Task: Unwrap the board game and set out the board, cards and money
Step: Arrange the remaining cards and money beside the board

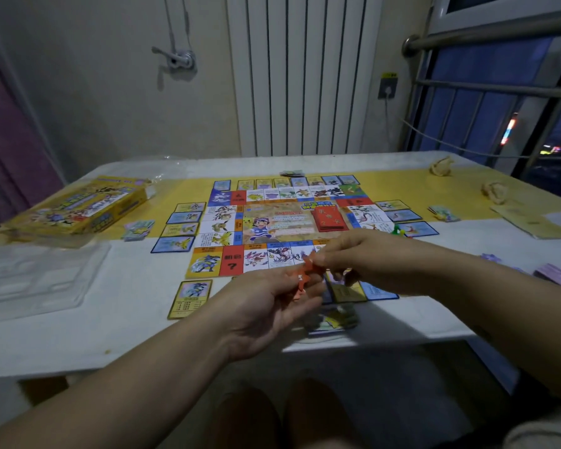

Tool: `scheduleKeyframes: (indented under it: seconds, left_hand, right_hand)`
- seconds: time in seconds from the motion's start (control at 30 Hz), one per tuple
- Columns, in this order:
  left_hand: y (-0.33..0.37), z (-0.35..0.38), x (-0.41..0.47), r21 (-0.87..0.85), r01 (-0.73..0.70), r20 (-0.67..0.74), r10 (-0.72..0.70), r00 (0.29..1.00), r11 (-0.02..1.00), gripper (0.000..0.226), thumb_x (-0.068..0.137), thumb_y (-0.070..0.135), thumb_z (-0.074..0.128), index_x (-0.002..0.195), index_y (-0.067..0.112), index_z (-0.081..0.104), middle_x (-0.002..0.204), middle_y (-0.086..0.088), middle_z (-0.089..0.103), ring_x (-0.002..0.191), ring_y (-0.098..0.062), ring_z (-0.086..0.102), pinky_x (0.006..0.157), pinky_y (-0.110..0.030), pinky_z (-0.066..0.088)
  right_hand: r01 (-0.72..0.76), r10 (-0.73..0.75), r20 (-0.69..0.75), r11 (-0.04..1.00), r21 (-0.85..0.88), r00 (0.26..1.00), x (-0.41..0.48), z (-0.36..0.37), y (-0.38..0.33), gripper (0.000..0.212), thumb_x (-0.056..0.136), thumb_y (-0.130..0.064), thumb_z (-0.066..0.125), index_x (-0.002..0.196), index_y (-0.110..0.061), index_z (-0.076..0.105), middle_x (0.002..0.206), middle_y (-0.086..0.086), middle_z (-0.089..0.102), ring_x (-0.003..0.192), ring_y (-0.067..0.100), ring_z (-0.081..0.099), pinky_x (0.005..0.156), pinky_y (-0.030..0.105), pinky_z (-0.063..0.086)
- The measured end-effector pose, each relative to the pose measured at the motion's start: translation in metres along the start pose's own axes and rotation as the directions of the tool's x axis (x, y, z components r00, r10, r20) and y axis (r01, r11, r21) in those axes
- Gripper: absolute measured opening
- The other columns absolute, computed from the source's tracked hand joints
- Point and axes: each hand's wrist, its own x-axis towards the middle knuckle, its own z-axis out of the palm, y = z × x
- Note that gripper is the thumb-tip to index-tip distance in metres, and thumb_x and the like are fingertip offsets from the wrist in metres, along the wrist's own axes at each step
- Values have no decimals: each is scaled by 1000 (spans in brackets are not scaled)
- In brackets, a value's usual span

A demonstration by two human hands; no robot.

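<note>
The game board (272, 225) lies flat in the middle of the table, ringed by property cards such as a yellow-bordered card (190, 298) at the near left. A red card stack (329, 218) sits on the board's centre. My left hand (266, 312) and my right hand (360, 257) meet above the board's near edge, both pinching a small orange plastic game piece (305, 275). Play money (138, 230) lies left of the board, another play money pile (332, 320) under my hands, and a third play money pile (444, 213) at the right.
The yellow game box (75, 209) sits at the far left, with a clear plastic tray (30, 277) in front of it and clear wrap (162, 170) behind. A paper sheet (531, 222) and purple notes (554, 273) lie at the right. A green piece (397, 231) stands by the board.
</note>
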Motion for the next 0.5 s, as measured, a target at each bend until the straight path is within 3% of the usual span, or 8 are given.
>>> scheduleKeyframes:
  seconds: [0.07,0.13,0.2,0.3,0.4,0.5]
  left_hand:
    - [4,0,-2,9,-28,-13,28,1000,1000,26,98,-1,37,99,-5,63,77,-16,71,66,-20,71,64,-30,60]
    - [7,-2,-2,25,-48,-43,49,998,999,24,97,-1,39,99,-3,64,76,-15,71,64,-18,70,61,-27,60]
    - [9,-6,-4,64,-67,-73,71,995,996,21,96,-1,42,97,-1,64,73,-12,71,60,-13,69,57,-23,58]
    - [7,-10,-4,130,-75,-108,89,990,989,16,94,0,48,95,-1,64,71,-9,71,57,-9,65,52,-18,56]
    - [5,-9,-3,202,-73,-120,99,988,977,14,93,1,50,94,1,64,69,-7,70,54,-6,59,47,-14,51]
    - [3,-8,-1,311,-71,-103,108,989,948,13,93,6,53,90,2,65,66,-3,68,50,-3,55,44,-12,45]
  right_hand:
    - [-2,9,-34,980,199,999,-6,-4,2,23,93,-19,54,94,-3,70,76,-1,62,65,8,48,63,22,41]
    - [8,12,-91,975,220,996,-13,-11,7,18,90,-19,58,87,-11,74,81,-1,66,66,8,50,62,20,43]
    - [3,3,-87,998,69,996,-21,-15,13,11,83,-23,65,78,-18,74,78,-7,70,66,3,57,65,22,43]
    - [-12,7,-38,993,-120,999,-26,-9,22,5,76,-25,73,79,-20,72,82,-5,74,78,4,67,74,24,50]
    - [2,-17,-58,969,-247,998,-23,0,26,7,80,-23,74,84,-20,69,85,0,74,79,9,68,72,23,54]
    - [21,-44,-53,929,-368,998,-22,6,27,7,82,-26,72,85,-20,70,80,-6,69,64,-9,58,57,8,43]
